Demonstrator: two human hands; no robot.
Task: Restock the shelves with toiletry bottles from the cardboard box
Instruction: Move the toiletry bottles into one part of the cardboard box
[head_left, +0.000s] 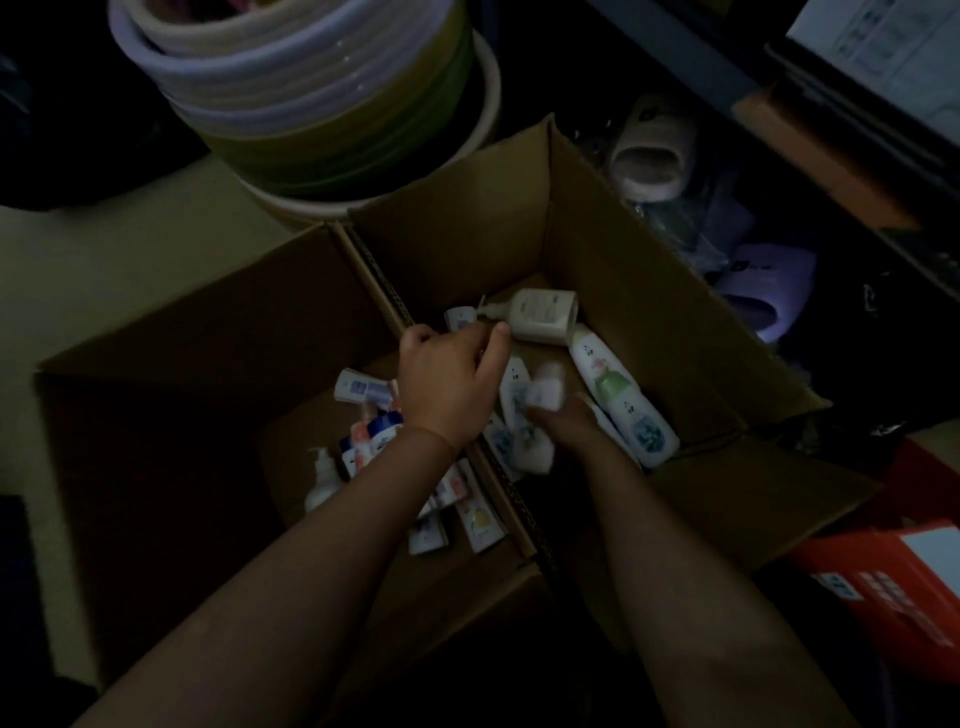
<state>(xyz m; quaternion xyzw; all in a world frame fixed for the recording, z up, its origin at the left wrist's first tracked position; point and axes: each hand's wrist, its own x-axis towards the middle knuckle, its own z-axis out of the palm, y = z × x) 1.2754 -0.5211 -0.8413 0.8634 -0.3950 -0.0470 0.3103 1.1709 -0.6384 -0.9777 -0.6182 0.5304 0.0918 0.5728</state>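
An open cardboard box (613, 249) sits on the floor below me, its flaps spread out. Several white toiletry bottles lie loose inside. My left hand (447, 379) reaches deep into the box, its fingers curled at the neck of a cream pump bottle (540, 314) lying on its side. My right hand (566, 421) is lower in the box and holds up a small white bottle (545, 389), blurred by motion. A tall white bottle with a green band (623, 400) lies against the right wall.
A stack of round plastic basins (311, 93) stands behind the box. Slippers (654, 156) lie on a low shelf at the right. A red carton (893, 587) sits at the lower right. The scene is dim.
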